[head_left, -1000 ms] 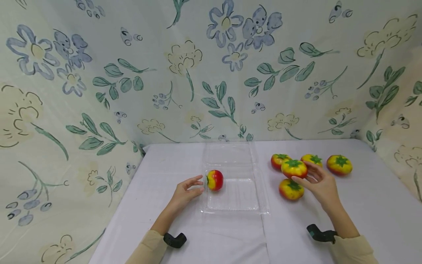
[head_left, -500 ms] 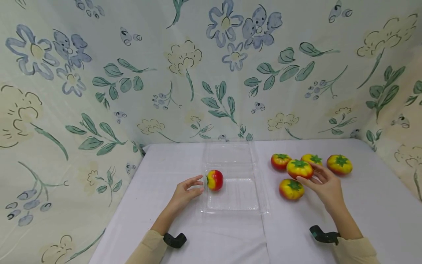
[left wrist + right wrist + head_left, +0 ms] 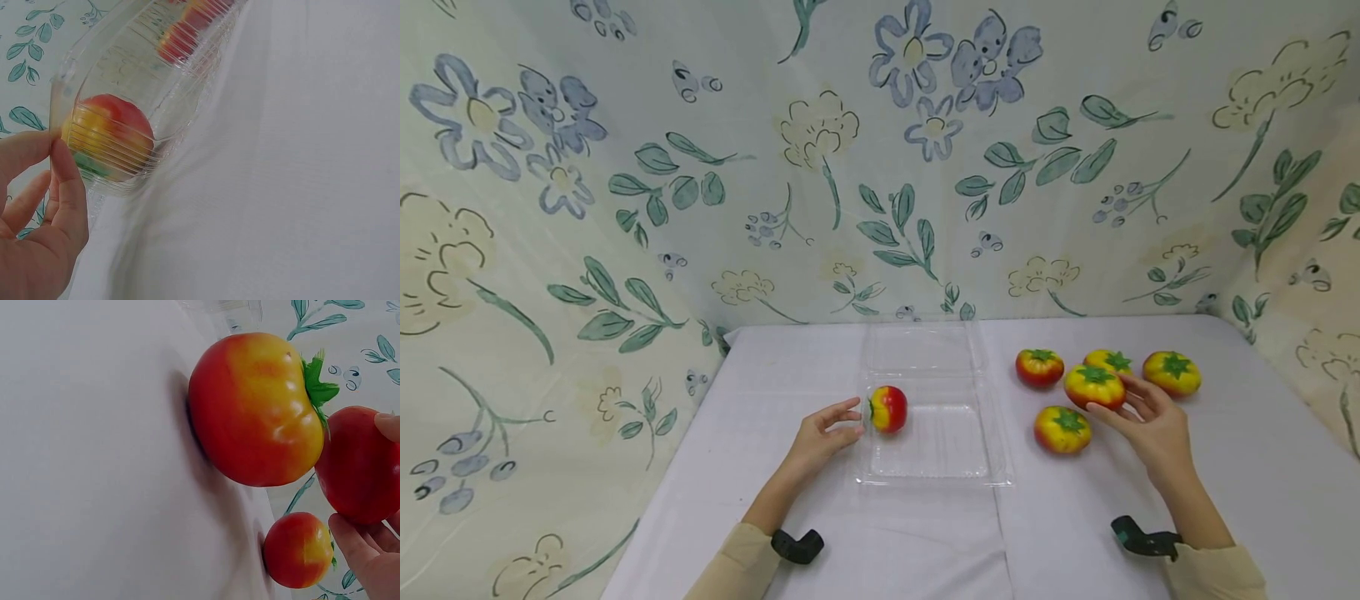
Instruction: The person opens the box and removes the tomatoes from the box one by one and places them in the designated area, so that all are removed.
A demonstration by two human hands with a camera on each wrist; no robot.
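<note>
My left hand (image 3: 822, 437) pinches the left rim of a clear plastic clamshell box (image 3: 81, 75) between thumb and finger. Inside the box, near that rim, one red-and-yellow tomato (image 3: 889, 410) lies on its side, its green top facing left. My right hand (image 3: 1157, 429) holds another tomato (image 3: 1094, 387), green top up, with thumb and fingers round its side. In the right wrist view the held tomato (image 3: 359, 465) shows its red underside, raised off the table. A tomato (image 3: 256, 409) on the cloth partly overlaps it there.
Around my right hand several tomatoes rest on the white cloth: one nearer (image 3: 1063, 430), one at back left (image 3: 1039, 368), one partly hidden behind the held one (image 3: 1105, 360), one at right (image 3: 1172, 374). The box's lid (image 3: 921, 346) lies folded back. A floral curtain (image 3: 850, 167) hangs behind.
My right hand has moved to the right and slightly nearer, carrying its tomato away from the box. The left hand and the box have stayed put.
</note>
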